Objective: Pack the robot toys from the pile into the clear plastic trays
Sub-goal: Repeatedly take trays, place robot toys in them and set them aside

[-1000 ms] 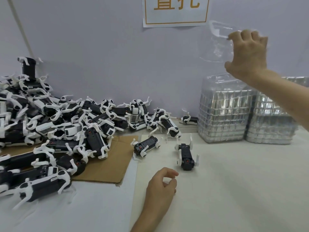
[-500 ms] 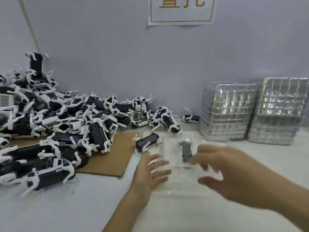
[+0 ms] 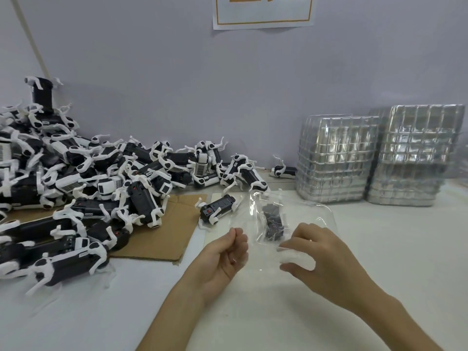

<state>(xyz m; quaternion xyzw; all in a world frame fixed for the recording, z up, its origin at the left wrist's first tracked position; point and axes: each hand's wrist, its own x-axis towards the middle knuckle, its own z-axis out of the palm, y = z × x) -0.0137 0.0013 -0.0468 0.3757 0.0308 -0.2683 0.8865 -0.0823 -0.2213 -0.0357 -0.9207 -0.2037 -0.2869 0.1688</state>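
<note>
A clear plastic tray (image 3: 311,211) hangs low over the white table between my two hands. My right hand (image 3: 321,257) grips its near right edge with fingers above and thumb below. At the tray's left edge my left hand (image 3: 222,254) has its fingers curled and appears to pinch it. Through the tray I see a black robot toy (image 3: 272,224) lying on the table. A second loose toy (image 3: 217,207) lies just left of the tray. The big pile of black-and-white robot toys (image 3: 101,178) fills the left side.
Two tall stacks of clear trays (image 3: 334,158) (image 3: 412,155) stand at the back right against the wall. A brown cardboard sheet (image 3: 167,234) lies under the pile's near edge. A paper sign (image 3: 263,11) hangs on the wall.
My right hand brought a tray down from above the stacks to the table in front of me. My left hand rose from the table, opened, then curled at the tray's left edge.
</note>
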